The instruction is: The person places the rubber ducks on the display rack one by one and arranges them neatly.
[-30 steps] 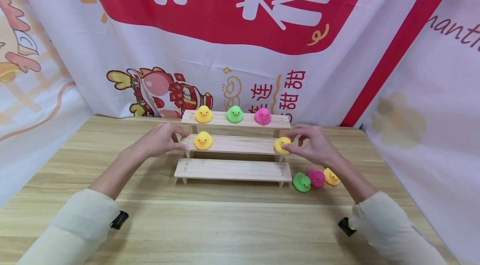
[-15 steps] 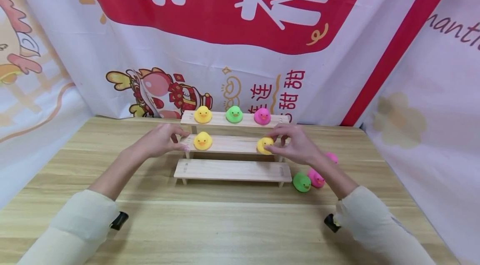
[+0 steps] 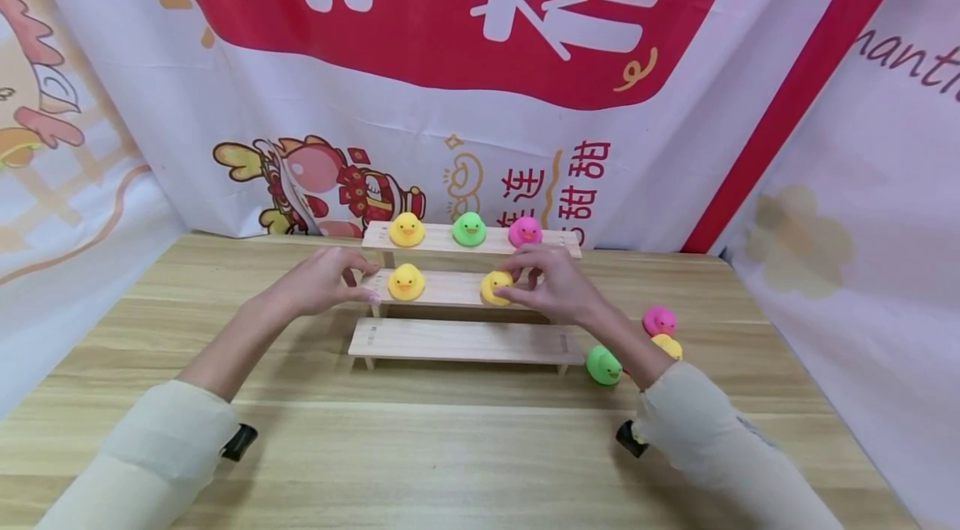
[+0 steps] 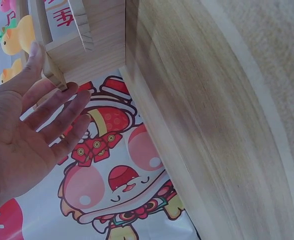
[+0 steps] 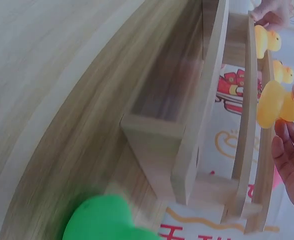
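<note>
A three-tier wooden display stand (image 3: 442, 287) stands on the table. My left hand (image 3: 326, 280) pinches the left end of its middle tier, thumb on top and fingertips below in the left wrist view. My right hand (image 3: 555, 284) pinches a yellow rubber duck (image 3: 495, 287) at the middle tier, right of centre; the right wrist view shows this duck (image 5: 271, 105) between thumb and fingers. Another yellow duck (image 3: 406, 282) sits at that tier's left. Along the top tier sit a yellow duck (image 3: 407, 230), a green duck (image 3: 469, 229) and a pink duck (image 3: 525, 232).
Right of the stand, a green duck (image 3: 603, 365), a pink duck (image 3: 659, 321) and a yellow duck (image 3: 667, 345) lie on the wooden table (image 3: 420, 455). My right forearm partly covers that group. A printed cloth (image 3: 420, 113) hangs close behind the stand.
My right hand has slid leftward along the middle tier with the yellow duck, from the right end toward the centre. The left hand has kept its place on the stand.
</note>
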`<state>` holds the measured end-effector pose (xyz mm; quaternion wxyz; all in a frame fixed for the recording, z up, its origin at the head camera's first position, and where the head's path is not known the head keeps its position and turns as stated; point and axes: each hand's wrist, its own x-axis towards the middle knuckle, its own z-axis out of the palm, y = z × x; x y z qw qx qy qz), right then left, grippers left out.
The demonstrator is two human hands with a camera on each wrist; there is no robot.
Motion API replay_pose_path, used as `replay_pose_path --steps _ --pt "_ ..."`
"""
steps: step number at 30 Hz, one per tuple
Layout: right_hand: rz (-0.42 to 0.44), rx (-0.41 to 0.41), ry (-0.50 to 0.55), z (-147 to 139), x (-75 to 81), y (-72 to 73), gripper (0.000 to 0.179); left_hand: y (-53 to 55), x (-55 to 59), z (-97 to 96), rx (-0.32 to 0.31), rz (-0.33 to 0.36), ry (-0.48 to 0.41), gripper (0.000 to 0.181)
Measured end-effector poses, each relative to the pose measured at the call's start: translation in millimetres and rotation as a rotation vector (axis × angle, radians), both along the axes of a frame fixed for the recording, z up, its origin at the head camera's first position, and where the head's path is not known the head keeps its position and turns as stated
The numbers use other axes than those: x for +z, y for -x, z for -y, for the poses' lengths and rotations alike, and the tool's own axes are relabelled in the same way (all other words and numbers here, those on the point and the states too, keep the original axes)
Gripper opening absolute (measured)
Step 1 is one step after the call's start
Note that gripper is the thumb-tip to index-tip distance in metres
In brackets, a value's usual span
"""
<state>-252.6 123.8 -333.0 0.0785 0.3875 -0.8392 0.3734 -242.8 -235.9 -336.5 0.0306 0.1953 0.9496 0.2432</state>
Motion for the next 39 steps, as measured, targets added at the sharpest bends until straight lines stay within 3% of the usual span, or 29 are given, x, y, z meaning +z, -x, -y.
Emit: replay_pose_path --steps 20,28,39 --pt "-0.005 0.011 -0.038 30 -3.1 4.8 0.031 -0.2 0.9 -0.9 0.001 0.005 -0.001 0.049" --pt "0.041 0.015 -0.085 35 -0.3 3.0 0.032 0.6 0.1 -0.3 0.003 0.009 0.000 0.049" --pt "0.061 -0.003 -0.063 36 -5.4 5.6 0.031 -0.5 0.6 -0.3 0.004 0.011 0.006 0.049"
